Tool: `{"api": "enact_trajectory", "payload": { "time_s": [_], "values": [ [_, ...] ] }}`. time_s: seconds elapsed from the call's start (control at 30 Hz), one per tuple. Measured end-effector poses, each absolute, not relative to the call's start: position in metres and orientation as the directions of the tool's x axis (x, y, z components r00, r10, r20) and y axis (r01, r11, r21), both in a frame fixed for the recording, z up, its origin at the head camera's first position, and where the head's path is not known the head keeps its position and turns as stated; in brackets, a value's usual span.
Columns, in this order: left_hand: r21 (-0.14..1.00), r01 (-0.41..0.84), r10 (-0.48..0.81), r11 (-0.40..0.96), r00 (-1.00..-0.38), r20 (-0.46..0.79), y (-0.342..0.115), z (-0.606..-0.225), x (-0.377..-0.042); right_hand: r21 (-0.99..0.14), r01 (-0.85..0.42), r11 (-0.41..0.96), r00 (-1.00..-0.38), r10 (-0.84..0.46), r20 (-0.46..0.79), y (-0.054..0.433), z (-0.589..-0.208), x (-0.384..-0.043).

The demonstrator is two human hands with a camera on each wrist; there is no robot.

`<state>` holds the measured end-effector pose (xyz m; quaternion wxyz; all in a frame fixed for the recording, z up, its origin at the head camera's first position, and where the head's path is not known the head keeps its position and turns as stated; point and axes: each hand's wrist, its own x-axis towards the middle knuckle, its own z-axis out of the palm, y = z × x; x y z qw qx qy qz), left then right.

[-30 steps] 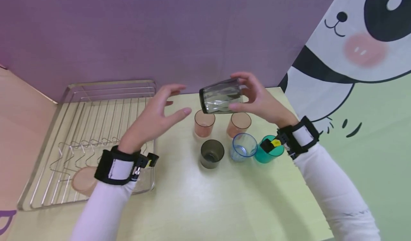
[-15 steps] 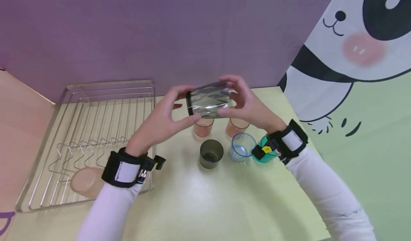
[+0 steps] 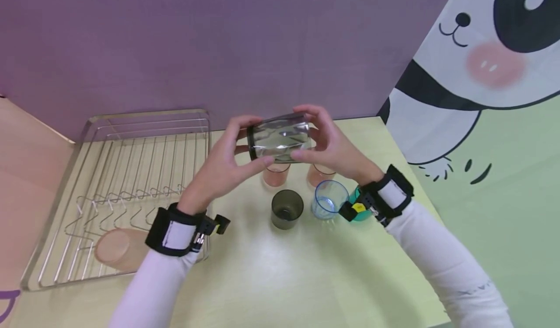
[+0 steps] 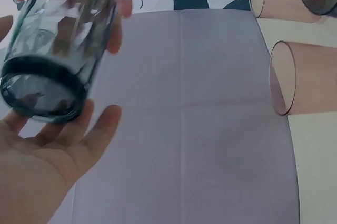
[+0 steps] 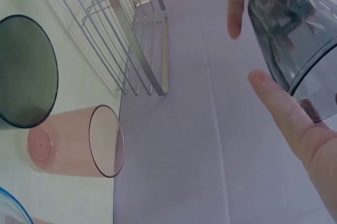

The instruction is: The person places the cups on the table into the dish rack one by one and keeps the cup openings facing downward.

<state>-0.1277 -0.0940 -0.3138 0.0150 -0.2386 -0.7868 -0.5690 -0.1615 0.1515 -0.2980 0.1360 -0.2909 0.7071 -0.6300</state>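
Note:
A clear grey drinking glass (image 3: 281, 136) is held on its side above the table, its thick dark base toward the left. My right hand (image 3: 330, 143) grips it near the rim, thumb in front and fingers behind. At the base end, my left hand (image 3: 218, 165) holds the glass between thumb and fingers. The left wrist view shows the fingers of the left hand (image 4: 58, 155) around the base. In the right wrist view, the open rim of the glass (image 5: 295, 34) faces the right hand (image 5: 310, 140).
Below stand two pink glasses (image 3: 275, 176), a dark grey glass (image 3: 287, 210), a blue-rimmed glass (image 3: 329, 200) and a teal glass (image 3: 362, 215), partly behind the right wrist. A wire rack (image 3: 144, 148) at left holds a pink glass (image 3: 122, 249) lying on its side. A purple wall (image 3: 197, 51) rises behind.
The right hand has brought the grey glass leftward and slightly down. The left hand, apart from it a second ago, has moved right and taken hold of its base.

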Motion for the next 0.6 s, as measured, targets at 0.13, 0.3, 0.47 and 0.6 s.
{"api": "enact_trajectory", "payload": {
  "time_s": [0.13,0.3,0.47,0.6],
  "values": [
    [0.906,0.397,0.332,0.144,-0.882,0.334,-0.089,-0.318,-0.128,-0.967,-0.252,0.024,-0.788,-0.585,0.191,0.148,-0.299,-0.16],
    [0.918,0.395,0.321,-0.014,-0.868,0.379,-0.084,-0.324,-0.128,-0.967,-0.253,-0.002,-0.781,-0.589,0.206,0.141,-0.3,-0.158],
    [0.933,0.353,0.31,-0.076,-0.881,0.359,-0.082,-0.328,-0.127,-0.971,-0.241,-0.01,-0.778,-0.596,0.199,0.135,-0.301,-0.158],
    [0.945,0.308,0.284,-0.108,-0.902,0.326,-0.082,-0.33,-0.127,-0.966,-0.258,0.021,-0.769,-0.61,0.192,0.131,-0.304,-0.159]
  ]
}}
